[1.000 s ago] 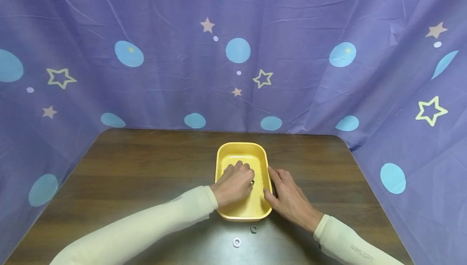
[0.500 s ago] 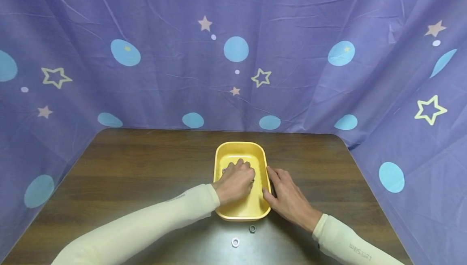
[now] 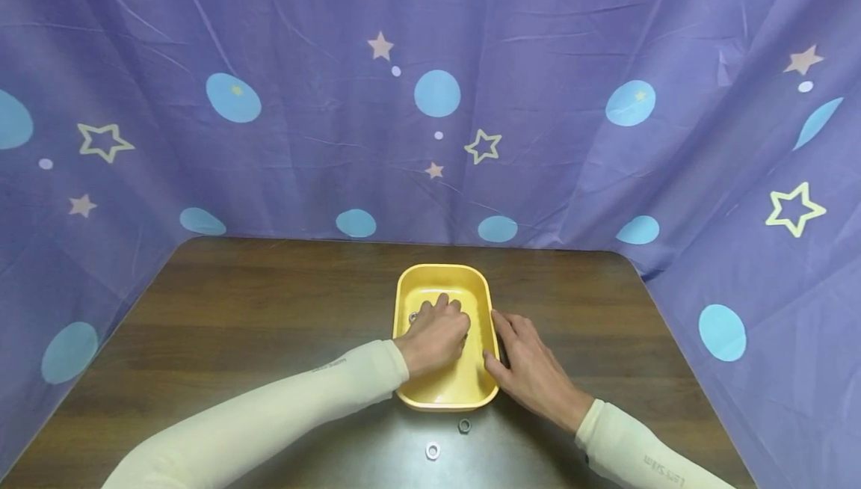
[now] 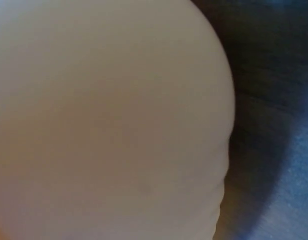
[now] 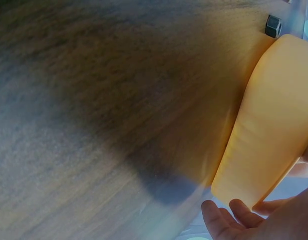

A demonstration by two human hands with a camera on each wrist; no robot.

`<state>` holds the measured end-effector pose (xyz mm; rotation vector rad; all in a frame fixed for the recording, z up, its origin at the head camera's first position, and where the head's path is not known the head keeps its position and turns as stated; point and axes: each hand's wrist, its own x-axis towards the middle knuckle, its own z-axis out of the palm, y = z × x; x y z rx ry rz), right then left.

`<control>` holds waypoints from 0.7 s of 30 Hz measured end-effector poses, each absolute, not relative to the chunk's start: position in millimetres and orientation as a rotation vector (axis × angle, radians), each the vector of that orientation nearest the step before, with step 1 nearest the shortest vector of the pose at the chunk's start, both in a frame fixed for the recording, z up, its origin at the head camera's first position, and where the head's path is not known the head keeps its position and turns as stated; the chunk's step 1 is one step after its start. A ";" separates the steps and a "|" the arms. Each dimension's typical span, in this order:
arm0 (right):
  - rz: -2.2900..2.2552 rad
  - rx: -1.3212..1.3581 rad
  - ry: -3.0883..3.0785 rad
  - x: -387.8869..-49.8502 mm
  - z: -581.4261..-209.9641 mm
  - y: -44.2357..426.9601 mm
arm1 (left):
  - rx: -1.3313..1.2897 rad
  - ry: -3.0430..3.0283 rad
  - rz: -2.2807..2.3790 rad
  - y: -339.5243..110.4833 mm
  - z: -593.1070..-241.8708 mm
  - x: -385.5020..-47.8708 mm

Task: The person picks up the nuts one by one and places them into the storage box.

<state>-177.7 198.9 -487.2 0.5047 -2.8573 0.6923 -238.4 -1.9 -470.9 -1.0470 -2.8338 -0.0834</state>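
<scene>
In the head view, a yellow tray (image 3: 447,406) stands on the table with my left hand (image 3: 433,336) down inside it. The fingers of that hand are curled, and a small dark edge, seemingly of a nut (image 3: 465,338), shows at their right side; the fingertips are hidden. Another nut (image 3: 413,317) lies in the tray, partly behind the knuckles. My right hand (image 3: 538,373) holds the tray's right wall, thumb over the rim and fingers outside. The right wrist view has these fingers (image 5: 243,214) against the tray's outer side (image 5: 273,120).
A dark nut (image 3: 465,425) and a silver nut (image 3: 433,451) lie on the brown wooden table (image 3: 269,309), in front of the tray. A purple curtain (image 3: 309,100) surrounds the table's back and sides. The sleeve (image 4: 114,120) fills most of the left wrist view.
Both hands stay nearly where they were. The nut in the tray left of the left hand shows more than one second ago. The view has shifted slightly.
</scene>
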 end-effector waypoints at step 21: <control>0.674 0.524 -2.823 -177.1 -490.0 199.6 | -1.067 -2.868 -0.071 4.4 -476.7 -238.4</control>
